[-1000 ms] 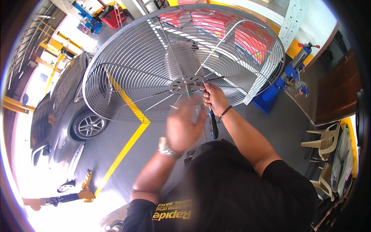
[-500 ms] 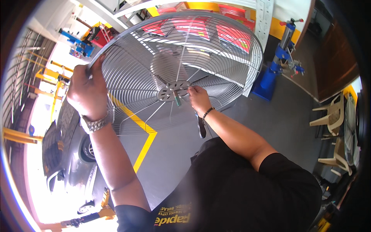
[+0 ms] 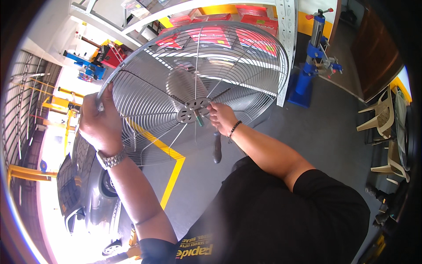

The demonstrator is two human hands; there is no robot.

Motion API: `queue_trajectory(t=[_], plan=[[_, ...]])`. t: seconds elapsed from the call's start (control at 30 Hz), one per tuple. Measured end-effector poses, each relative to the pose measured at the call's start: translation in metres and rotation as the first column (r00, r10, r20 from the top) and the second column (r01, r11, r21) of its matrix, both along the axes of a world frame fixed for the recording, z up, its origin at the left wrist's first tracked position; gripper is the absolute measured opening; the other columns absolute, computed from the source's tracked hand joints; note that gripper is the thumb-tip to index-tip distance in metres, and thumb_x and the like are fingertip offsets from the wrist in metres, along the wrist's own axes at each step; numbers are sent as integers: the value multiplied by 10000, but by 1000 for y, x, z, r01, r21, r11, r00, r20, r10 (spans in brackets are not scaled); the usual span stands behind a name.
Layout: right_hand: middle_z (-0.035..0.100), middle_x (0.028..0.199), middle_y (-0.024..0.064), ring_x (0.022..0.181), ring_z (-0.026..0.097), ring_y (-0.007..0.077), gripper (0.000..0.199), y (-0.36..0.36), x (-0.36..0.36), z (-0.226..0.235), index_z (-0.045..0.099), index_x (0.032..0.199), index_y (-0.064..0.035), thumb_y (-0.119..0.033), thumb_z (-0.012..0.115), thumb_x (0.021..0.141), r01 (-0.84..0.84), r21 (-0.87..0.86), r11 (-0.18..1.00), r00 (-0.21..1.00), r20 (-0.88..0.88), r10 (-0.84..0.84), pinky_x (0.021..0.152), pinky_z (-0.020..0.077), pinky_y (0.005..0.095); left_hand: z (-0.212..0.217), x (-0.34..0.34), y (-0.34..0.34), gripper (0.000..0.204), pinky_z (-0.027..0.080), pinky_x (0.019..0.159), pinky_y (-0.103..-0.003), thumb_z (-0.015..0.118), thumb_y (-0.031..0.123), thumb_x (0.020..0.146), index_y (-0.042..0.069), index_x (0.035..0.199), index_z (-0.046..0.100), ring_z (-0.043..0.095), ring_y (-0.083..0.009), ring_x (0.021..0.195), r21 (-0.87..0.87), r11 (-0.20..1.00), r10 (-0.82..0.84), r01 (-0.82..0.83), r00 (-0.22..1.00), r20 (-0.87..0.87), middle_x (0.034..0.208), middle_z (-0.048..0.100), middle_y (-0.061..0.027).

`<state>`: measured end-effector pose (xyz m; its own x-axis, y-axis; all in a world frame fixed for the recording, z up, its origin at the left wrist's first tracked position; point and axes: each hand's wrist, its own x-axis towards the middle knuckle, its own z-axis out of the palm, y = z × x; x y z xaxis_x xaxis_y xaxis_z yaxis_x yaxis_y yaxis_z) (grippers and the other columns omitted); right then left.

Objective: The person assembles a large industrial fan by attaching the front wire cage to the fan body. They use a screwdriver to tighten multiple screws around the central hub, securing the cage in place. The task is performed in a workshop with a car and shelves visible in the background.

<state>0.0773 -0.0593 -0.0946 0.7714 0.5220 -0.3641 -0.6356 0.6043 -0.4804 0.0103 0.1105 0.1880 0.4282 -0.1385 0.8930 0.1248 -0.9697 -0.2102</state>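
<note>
A large round wire fan guard point(image 3: 145, 101) tilts in front of me, with a grey fan blade point(image 3: 182, 83) showing behind its wires. My left hand point(image 3: 102, 119) is closed round the guard's left rim. At its centre is a slotted metal plate point(image 3: 183, 115), and a shaft with a green tip point(image 3: 199, 119) sticks out of it. My right hand point(image 3: 223, 119) is closed, its fingertips against the plate's right edge; anything pinched there is too small to make out. A dark-handled tool point(image 3: 217, 149) hangs down from under that palm, its working end hidden.
Behind the guard stands a white metal shelf point(image 3: 288, 35) with red packages point(image 3: 259, 24). A blue stand point(image 3: 303, 83) rises at the right, and beige plastic chairs point(image 3: 380, 119) are beyond it. A dark car point(image 3: 90, 176) is at the left. A yellow line point(image 3: 173, 180) marks the grey floor.
The view has shifted slightly, and the guard appears a little lower and further left. The tool handle under my right hand now hangs more upright and shows more fully. Both hands keep their places.
</note>
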Motion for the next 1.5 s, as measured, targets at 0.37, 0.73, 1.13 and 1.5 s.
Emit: queue_trajectory(t=[0.37, 0.73, 1.13, 1.5], plan=[[305, 622, -83, 500, 262, 68, 272, -6, 10, -18, 519, 938, -92, -300, 380, 1045, -126, 272, 954, 986, -70, 150, 499, 258, 250, -203, -57, -64, 244, 520, 666, -368, 613, 303, 931, 65, 929, 666, 672, -258, 718, -547, 824, -359, -148, 612, -705, 790, 682, -133], [489, 704, -12, 607, 466, 138, 267, -15, 20, -21, 553, 988, -50, -291, 443, 1023, -218, 168, 961, 976, 22, 217, 596, 407, 292, -277, -100, -89, 391, 535, 655, -312, 476, 285, 1020, -41, 1235, 450, 666, -226, 773, -685, -457, -839, -567, 531, 119, 989, 622, -151], [538, 748, 4, 671, 518, 129, 283, -18, 23, -21, 576, 964, -44, -277, 429, 1030, -265, 228, 937, 961, -11, 275, 580, 437, 250, -268, -91, -115, 394, 517, 668, -333, 459, 251, 1024, -49, 1278, 430, 663, -256, 806, -666, -575, -759, -475, 613, 218, 1023, 623, -162], [519, 646, -2, 550, 509, 115, 195, 6, 22, -41, 582, 841, -87, -208, 489, 962, -197, 159, 967, 980, 47, 192, 466, 404, 251, -289, -84, -112, 270, 528, 647, -362, 548, 252, 983, 43, 1148, 506, 655, -265, 755, -658, -636, -718, -402, 621, 315, 923, 634, -118]])
